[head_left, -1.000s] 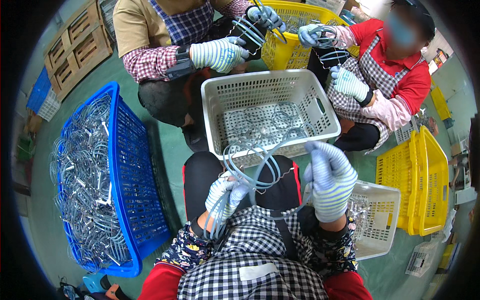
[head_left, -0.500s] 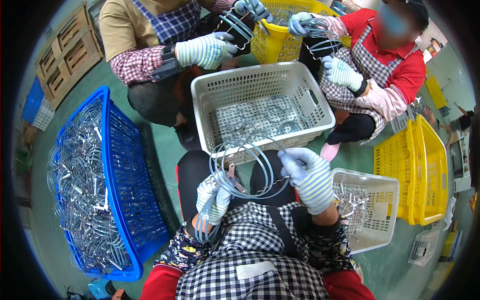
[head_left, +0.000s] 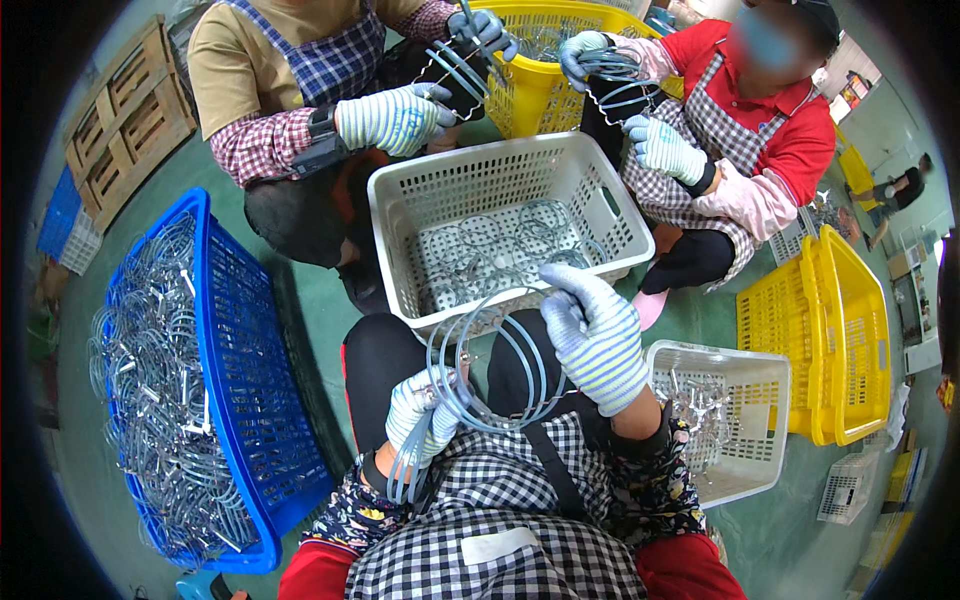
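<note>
Several thin blue-grey cable loops (head_left: 541,372) hang in front of my lap, gathered in my left hand (head_left: 418,412). That gloved hand is closed around the bundle, and some cable ends trail down past its wrist. My right hand (head_left: 598,342), in a striped glove, is raised on the right of the loops. Its thumb and fingers are pinched together where a thin cable strand reaches them; the exact grip is partly hidden. Just beyond the loops stands a grey-white plastic crate (head_left: 385,225) with more cable loops on its bottom.
A blue basket (head_left: 262,370) heaped with cables and metal fittings stands left. At right are a small white crate (head_left: 770,440) of metal parts and stacked yellow baskets (head_left: 830,350). Two co-workers sit opposite, holding cable loops, with a yellow basket (head_left: 530,100) behind the crate.
My right hand has moved up and slightly left, toward the crate's near rim. The loops in my left hand have shifted a little, and the whole view has tilted slightly.
</note>
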